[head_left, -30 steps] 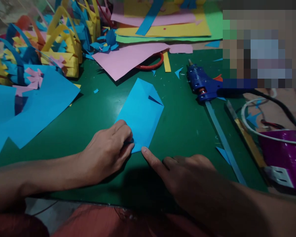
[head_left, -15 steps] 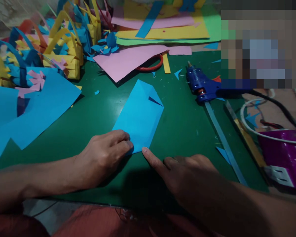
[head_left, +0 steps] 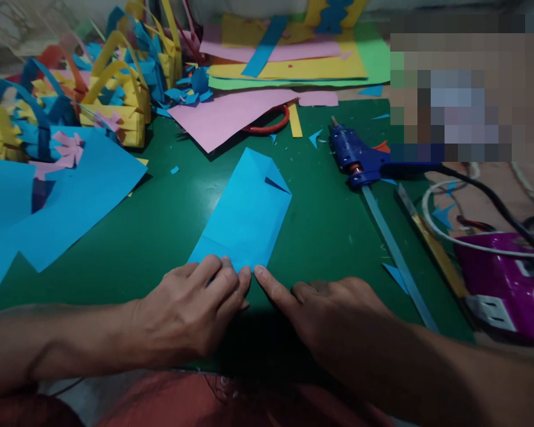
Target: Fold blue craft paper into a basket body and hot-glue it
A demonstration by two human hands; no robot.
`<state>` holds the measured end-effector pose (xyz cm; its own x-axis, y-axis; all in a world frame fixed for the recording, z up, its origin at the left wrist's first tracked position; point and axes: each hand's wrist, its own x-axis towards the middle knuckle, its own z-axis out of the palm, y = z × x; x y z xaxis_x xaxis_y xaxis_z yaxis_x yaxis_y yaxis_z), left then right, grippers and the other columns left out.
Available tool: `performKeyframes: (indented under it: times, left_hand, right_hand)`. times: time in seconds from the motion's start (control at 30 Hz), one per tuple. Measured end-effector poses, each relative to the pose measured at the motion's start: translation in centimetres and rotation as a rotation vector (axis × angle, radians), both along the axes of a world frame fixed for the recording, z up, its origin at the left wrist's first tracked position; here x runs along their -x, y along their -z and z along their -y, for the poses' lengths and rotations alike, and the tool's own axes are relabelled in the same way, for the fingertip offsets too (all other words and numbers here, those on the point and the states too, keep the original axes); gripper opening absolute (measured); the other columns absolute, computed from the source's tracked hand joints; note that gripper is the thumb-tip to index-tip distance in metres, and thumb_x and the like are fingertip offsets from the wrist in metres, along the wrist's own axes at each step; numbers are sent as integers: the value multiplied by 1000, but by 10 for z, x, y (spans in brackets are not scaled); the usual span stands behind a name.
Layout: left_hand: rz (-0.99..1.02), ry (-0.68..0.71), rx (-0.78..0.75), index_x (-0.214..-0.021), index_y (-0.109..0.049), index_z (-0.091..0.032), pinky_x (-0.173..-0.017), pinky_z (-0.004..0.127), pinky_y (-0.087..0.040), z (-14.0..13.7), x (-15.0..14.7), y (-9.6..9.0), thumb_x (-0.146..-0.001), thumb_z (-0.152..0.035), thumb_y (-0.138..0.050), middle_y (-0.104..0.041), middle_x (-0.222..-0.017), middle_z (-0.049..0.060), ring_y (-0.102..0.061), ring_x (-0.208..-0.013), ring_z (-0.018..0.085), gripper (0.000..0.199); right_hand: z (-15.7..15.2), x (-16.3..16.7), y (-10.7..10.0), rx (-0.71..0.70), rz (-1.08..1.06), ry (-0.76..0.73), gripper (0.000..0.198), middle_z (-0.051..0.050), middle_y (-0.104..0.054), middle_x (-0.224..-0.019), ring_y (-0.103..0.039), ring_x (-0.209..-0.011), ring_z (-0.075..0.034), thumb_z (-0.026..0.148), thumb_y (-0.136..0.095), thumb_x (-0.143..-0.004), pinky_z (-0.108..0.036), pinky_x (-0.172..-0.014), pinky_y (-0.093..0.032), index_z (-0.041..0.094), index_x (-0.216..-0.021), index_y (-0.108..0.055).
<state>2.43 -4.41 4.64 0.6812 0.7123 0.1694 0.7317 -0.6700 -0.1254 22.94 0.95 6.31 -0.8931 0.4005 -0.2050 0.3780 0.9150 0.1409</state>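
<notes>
A folded sheet of blue paper [head_left: 247, 207] lies on the green tabletop in front of me, with a small dark gap in the folds near its upper right corner. My left hand [head_left: 204, 302] is closed on its near edge, with the fingers bent and pressed together. At the near right corner, the index fingertip of my right hand [head_left: 333, 317] presses on the paper. The other fingers of that hand are curled under, and its thumb is hidden. The two hands' fingertips are almost touching.
Blue sheets [head_left: 84, 201] and small paper baskets [head_left: 120, 124] crowd the left. Pink paper [head_left: 222, 115] partly covers red-handled scissors [head_left: 271, 123]. A blue glue gun [head_left: 353, 154], a cutter [head_left: 431, 243] and a purple power strip [head_left: 502, 279] with cables are on the right. Coloured sheets [head_left: 289, 71] lie behind.
My left hand has shifted right and slightly down along the near edge, toward my right fingertip, uncovering the paper's left corner. My right hand stays at its corner. The view has shifted slightly.
</notes>
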Motion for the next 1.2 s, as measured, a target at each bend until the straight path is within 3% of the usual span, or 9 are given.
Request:
performKeyframes:
  times: [0.27, 0.5, 0.63, 0.8, 1.2]
  left_hand:
    - [-86, 1, 22, -115, -52, -3, -51, 29, -44, 0, -3, -2, -93, -39, -36, -57, -85, 9, -52, -76, 20, 45]
    - [-40, -15, 0, -106, -56, -7, -50, 30, -38, -2, -6, 1, -93, -46, -33, -55, -82, 7, -48, -72, 19, 47]
    - [-21, 7, -6, -96, -59, -12, -59, 33, -38, -3, -4, 3, -92, -48, -34, -57, -94, 8, -48, -79, 20, 44]
    - [5, 16, -63, -89, -60, -14, -68, 36, -35, -5, -2, 7, -90, -47, -41, -57, -87, 6, -47, -82, 20, 38]
    - [70, 67, -107, -82, -60, -15, -62, 33, -29, -10, 0, 14, -87, -45, -49, -52, -75, 4, -43, -75, 20, 33]
  right_hand:
    - [4, 0, 6, -7, -20, 47, 53, -2, -61, -58, -55, -46, -15, 19, -49, -80, -32, -46, -9, 18, -133, -43]
    - [-9, 0, 6, 157, 96, 3, 75, 0, -66, -64, -56, -51, -16, 11, -54, -69, -32, -46, -8, 16, -140, -29]
    - [-10, 0, 4, 133, 78, 57, 68, 0, -66, -65, -56, -51, -14, 12, -51, -75, -32, -48, -9, 21, -139, -30]
    - [-7, -1, 4, 108, 68, 80, 65, -2, -68, -68, -58, -57, -16, 13, -50, -77, -32, -50, -8, 25, -138, -30]
    - [-2, -2, 1, 46, 88, 103, 60, -4, -70, -73, -60, -58, -18, 13, -49, -79, -31, -48, -8, 23, -137, -33]
